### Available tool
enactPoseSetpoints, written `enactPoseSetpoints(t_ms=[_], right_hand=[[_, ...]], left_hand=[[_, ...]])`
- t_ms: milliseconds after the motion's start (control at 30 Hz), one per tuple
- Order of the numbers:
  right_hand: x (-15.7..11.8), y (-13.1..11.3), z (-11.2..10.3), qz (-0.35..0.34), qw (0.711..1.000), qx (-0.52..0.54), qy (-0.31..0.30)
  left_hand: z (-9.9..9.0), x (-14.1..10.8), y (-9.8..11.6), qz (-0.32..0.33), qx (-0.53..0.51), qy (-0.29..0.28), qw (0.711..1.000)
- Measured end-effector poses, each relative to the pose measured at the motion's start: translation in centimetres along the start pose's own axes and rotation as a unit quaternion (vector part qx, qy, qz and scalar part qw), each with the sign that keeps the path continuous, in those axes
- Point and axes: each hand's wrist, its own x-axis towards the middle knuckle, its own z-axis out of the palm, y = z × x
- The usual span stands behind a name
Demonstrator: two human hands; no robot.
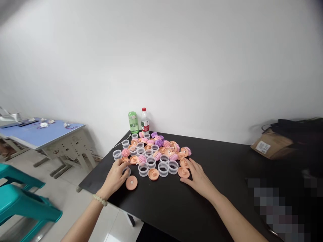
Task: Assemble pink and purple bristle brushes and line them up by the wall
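A loose heap of small parts lies on the black table (pixel 161 201). It holds clear plastic rings (pixel 163 169), peach round caps (pixel 153 174) and pink and purple bristled brush heads (pixel 158 143). My left hand (pixel 114 176) curls over a clear ring (pixel 127 171) at the heap's near left edge, with a peach cap (pixel 131 183) lying just below it. My right hand (pixel 198 176) rests flat on the table with its fingers spread. Its fingertips are beside a peach cap (pixel 183 172) and hold nothing.
A green bottle (pixel 133 122) and a white-capped water bottle (pixel 144 121) stand at the far table edge by the wall. A cardboard parcel (pixel 271 144) and dark bag lie at the right. A blue desk (pixel 42 132) and teal stools (pixel 25 205) stand to the left.
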Motion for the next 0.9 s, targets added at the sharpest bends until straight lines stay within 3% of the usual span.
enactPoseSetpoints(t_ms=[167,300,467,633,733,900], right_hand=[[-0.1,-0.5,-0.8,0.001,1.000,0.027,0.006],[-0.1,-0.9,-1.4,-0.018,0.997,0.065,0.048],[-0.1,-1.4,-1.5,-0.027,0.994,0.073,0.075],[-0.2,-1.3,-1.8,-0.053,0.989,0.081,0.110],[-0.1,-1.5,-2.0,-0.082,0.984,0.082,0.134],[0.4,-3.6,-1.2,-0.169,0.975,0.072,0.122]], left_hand=[[2.0,1.3,-0.4,0.019,-0.002,0.049,0.999],[2.5,0.0,-0.1,0.025,0.057,0.112,0.992],[3.5,-2.0,0.4,0.140,0.180,0.079,0.971],[4.6,-0.3,0.4,0.176,0.209,0.073,0.959],[4.2,1.3,1.9,0.181,0.175,0.079,0.964],[3.3,3.9,7.0,0.210,0.046,0.060,0.975]])
